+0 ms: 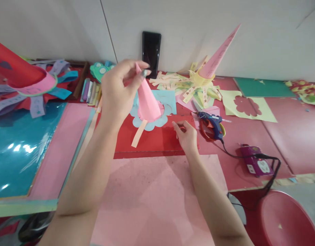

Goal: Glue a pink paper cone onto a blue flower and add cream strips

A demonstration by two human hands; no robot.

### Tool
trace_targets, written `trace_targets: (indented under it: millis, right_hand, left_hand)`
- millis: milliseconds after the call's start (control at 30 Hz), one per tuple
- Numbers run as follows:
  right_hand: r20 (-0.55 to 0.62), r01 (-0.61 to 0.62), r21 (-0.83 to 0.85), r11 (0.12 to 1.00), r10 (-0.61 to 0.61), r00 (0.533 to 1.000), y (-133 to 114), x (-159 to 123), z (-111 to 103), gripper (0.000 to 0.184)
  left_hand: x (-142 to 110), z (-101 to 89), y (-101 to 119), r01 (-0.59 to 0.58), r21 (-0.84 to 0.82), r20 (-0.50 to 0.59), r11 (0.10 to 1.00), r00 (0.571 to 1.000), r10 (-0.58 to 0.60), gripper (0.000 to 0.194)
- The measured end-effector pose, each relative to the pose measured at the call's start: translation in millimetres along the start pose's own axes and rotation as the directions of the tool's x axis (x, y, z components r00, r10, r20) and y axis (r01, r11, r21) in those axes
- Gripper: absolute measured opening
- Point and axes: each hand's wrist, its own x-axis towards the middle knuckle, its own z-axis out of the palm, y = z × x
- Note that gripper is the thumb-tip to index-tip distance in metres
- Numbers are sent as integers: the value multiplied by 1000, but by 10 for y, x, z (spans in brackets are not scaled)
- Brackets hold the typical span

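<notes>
My left hand (117,90) pinches the tip of a pink paper cone (148,104) between thumb and fingers. The cone's wide end rests on a light-blue paper flower (148,126) with scalloped edges. From the cone's base a peach paper strip (139,135) sticks out toward me. To the right, my right hand (187,136) is low over a red sheet (157,141), thumb and fingers curled together. Whatever its fingertips hold, if anything, I cannot make out. A blue glue gun (212,123) with an orange trigger lies just right of that hand.
A finished-looking pink cone (219,54) with yellow strips stands at the back right. At left is a red cone (21,66) with purple and blue strips. A phone (151,51) leans on the wall. The glue gun's cable runs to a purple power box (256,160).
</notes>
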Motion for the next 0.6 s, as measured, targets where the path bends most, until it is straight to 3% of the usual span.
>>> trace_targets:
  millis: [167, 333, 600]
  right_hand:
    - [4, -7, 12, 1000, 7, 1000, 11, 3, 0, 27]
    - [9, 13, 4, 1000, -13, 1000, 19, 0, -5, 27]
    - [15, -2, 13, 1000, 1, 1000, 5, 0, -7, 26]
  left_hand:
    - [-32, 55, 46, 68, 58, 140, 996, 987, -76, 13]
    - [-79, 141, 25, 46, 75, 252, 996, 966, -64, 13]
    - [-96, 126, 27, 45, 77, 300, 996, 952, -66, 14]
